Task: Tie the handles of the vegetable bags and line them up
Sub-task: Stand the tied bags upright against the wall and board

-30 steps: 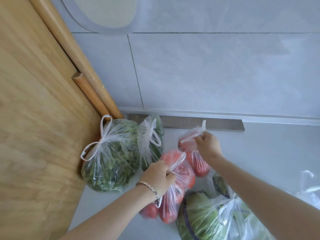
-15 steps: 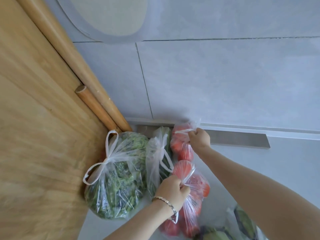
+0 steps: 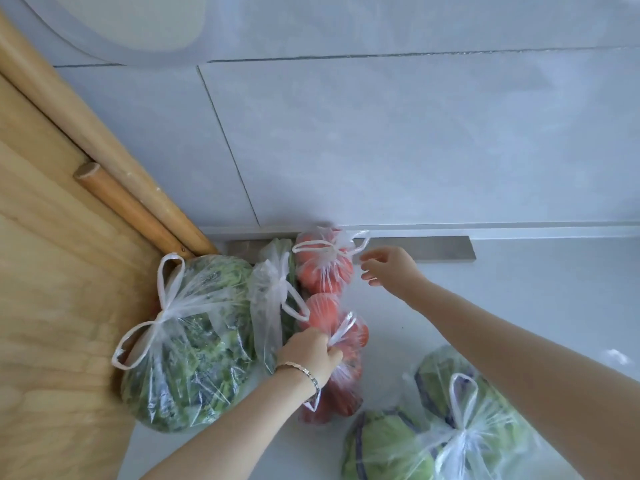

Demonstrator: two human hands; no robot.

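Vegetable bags, five counted in the head view, sit on a grey tabletop (image 3: 540,299), all clear plastic with their handles knotted. A big bag of leafy greens (image 3: 187,344) leans against the wooden board (image 3: 52,306) at the left. A slim bag of greens (image 3: 272,306) touches its right side. Next comes the far tomato bag (image 3: 323,268), set against the metal strip (image 3: 422,248) at the foot of the tiled wall (image 3: 381,140). The near tomato bag (image 3: 346,386) lies just in front of it. A cabbage bag (image 3: 460,431) sits apart at the lower right.

The left hand (image 3: 311,351), with a bracelet (image 3: 302,371) on its wrist, grips the knot of the near tomato bag. The right hand (image 3: 389,270) is open with relaxed fingers, just beside the handle loops of the far tomato bag; whether it touches them is unclear.

Two wooden poles (image 3: 138,220) slant down into the corner behind the leafy greens. The board closes the left side and the wall closes the far edge. Bare tabletop stretches right of the tomato bags along the strip.
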